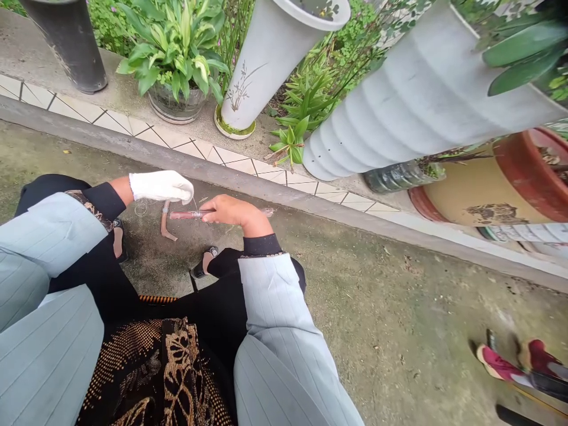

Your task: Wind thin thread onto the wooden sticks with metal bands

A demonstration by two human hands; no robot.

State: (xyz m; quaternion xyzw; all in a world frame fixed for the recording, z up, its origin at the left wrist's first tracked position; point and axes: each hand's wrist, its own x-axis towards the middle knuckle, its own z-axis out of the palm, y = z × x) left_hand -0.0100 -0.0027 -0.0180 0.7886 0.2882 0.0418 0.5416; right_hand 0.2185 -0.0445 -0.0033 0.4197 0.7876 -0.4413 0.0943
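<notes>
Clamps the stick [178, 215] crosswise in the right grip [231, 211], with wire [194, 215] just leftward, near the left grip [164, 186]; cannot tell the latter's closure.

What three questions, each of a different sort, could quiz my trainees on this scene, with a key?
1. Which hand wears the white glove?
2. True or false: the right hand has its grip on a reddish-brown stick.
3. Fill in: thin ____ is wound around that stick.

Key:
1. The left hand.
2. True.
3. Wire.
</notes>
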